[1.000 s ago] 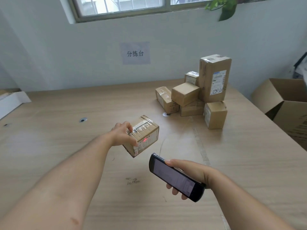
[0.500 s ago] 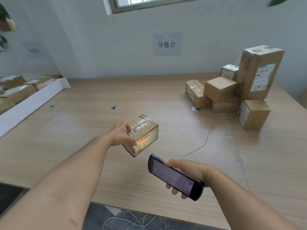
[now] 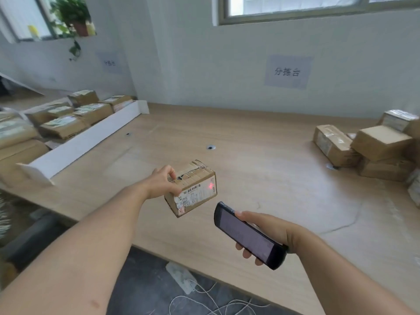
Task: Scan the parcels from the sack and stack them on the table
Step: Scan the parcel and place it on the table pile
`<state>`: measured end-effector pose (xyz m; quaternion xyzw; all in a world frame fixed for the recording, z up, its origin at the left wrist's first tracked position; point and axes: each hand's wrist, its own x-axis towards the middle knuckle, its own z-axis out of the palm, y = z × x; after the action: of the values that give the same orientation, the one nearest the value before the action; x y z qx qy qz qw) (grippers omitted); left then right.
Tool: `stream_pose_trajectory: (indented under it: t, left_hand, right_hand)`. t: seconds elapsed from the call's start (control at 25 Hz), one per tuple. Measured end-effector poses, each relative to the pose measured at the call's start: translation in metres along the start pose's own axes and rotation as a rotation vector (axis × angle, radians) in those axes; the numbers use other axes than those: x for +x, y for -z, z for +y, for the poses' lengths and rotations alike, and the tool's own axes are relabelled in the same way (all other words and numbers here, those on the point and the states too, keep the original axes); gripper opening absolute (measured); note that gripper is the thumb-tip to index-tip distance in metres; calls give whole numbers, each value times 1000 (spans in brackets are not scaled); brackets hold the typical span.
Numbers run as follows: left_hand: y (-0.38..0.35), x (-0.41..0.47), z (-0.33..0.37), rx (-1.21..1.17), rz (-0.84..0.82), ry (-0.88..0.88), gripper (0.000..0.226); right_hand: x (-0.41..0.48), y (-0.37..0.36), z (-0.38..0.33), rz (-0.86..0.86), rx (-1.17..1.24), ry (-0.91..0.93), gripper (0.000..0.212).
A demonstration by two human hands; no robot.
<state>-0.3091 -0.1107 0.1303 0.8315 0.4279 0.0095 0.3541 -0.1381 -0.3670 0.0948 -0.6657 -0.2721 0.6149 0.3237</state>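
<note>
Far to my left, beyond a long white divider (image 3: 86,142) standing along the bench's edge, a batch of labelled cardboard parcels (image 3: 63,126) lies flat in rows; a potted plant (image 3: 72,17) sits on the sill above them; nearer in, my left hand (image 3: 164,181) grasps a small taped cardboard parcel (image 3: 193,187) by its left end, fingers over the top and thumb on the near face, holding it tilted in the air above the wooden bench (image 3: 261,169); its white shipping label faces me, and a red dot of light shows on the near face just right of the barcode; just below and to the right of the parcel, close but not touching it, my right hand (image 3: 270,235) is wrapped around a black handheld scanner (image 3: 248,235), fingers underneath and thumb along its upper edge, the dark screen up and its top end aimed at the parcel; on the wall behind hangs a paper sign (image 3: 287,71) with printed characters; at the far right of the bench sits a stack of parcels (image 3: 372,151), several boxes piled against one another; below the bench's near edge, white cable lies looped on the dark floor (image 3: 145,289).
</note>
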Motion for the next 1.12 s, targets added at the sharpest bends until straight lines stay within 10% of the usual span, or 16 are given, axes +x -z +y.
stream_pose_trajectory:
  t: [0.56,1.12]
  left_hand:
    - [127,-36,-202,-126,100,159,46]
    - [146,-37,-237,-149,202,313,42]
  right_hand:
    - [118,-177,-105,-296,-191,-81,54]
    - [172,-201,-146,-492,-421,-78,65]
